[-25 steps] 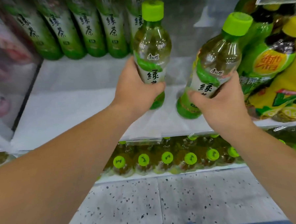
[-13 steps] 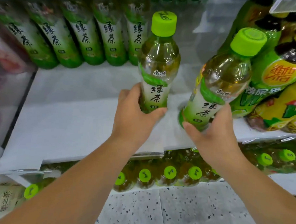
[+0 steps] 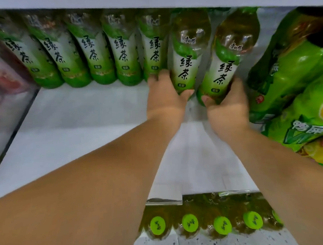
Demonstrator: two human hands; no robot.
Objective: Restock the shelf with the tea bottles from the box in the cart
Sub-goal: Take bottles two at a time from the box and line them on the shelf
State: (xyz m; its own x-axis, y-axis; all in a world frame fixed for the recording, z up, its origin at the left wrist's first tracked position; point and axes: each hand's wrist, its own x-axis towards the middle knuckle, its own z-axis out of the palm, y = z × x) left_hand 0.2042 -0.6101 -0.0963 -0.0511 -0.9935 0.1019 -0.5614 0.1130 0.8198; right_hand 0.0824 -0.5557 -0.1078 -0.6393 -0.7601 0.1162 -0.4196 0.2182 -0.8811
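Observation:
My left hand grips the base of a green tea bottle, upright deep on the white shelf. My right hand grips the base of a second tea bottle, tilted slightly right, just beside the first. Both bottles stand at the right end of a back row of several matching green tea bottles. The shelf above hides their caps. Box and cart are out of view.
Large green and yellow drink packs crowd the shelf's right side, close to my right hand. A clear divider bounds the left. Green-capped bottles fill the shelf below. Speckled floor lies underneath.
Both hands pushed their bottles up and back into the shelf, to the end of the back row. The view moved closer and the caps went out of sight under the upper shelf.

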